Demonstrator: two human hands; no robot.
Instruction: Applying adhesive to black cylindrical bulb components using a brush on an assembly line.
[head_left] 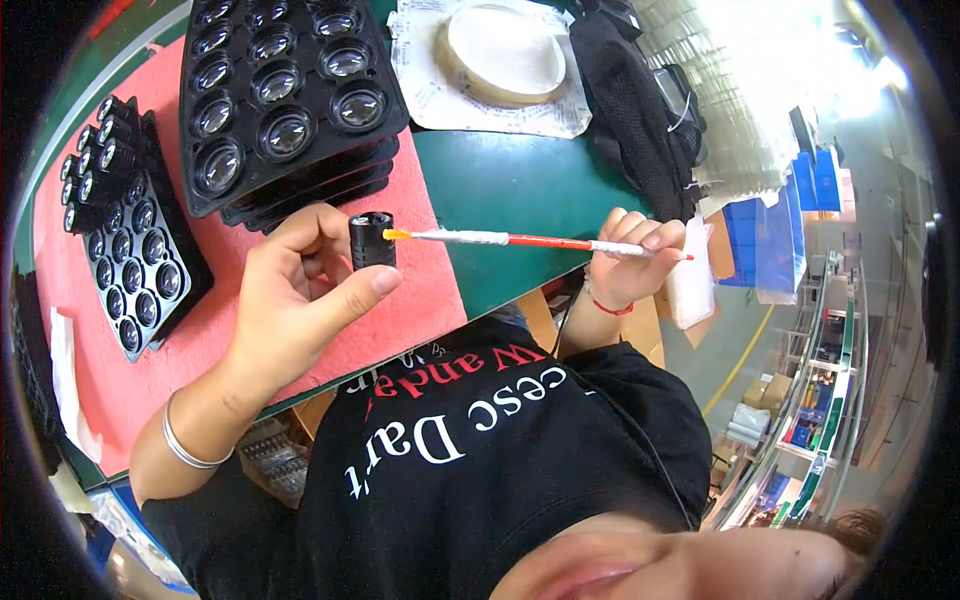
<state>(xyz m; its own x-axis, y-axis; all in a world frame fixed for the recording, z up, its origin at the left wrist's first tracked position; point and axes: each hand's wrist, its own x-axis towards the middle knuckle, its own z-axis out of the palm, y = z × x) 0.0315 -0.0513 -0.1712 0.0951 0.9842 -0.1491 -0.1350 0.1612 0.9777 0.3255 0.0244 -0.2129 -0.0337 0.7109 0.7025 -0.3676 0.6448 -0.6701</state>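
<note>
Between the thumb and fingers of my left hand (pixel 290 285) stands a small black ribbed cylinder (pixel 372 245), open end up. My right hand (pixel 632 255) pinches the far end of a thin paintbrush (pixel 545 241) with a red handle partly wrapped in white. Its yellowish bristles (pixel 397 234) meet the cylinder's right side near the rim; whether they touch it I cannot tell. Beyond my left hand rises a stack of black trays (pixel 300 160) with round clear lenses in their pockets. Farther left, another black tray (pixel 125 300) holds lenses and several upright black cylinders (pixel 88 187).
A pink mat (pixel 420 290) covers the left part of the green table (pixel 520 170). At the back, a round whitish dish (pixel 505 55) rests on a white sheet (pixel 425 100). Black mesh fabric (pixel 625 95) lies to its right. White paper strip (pixel 70 380) hangs at the left edge.
</note>
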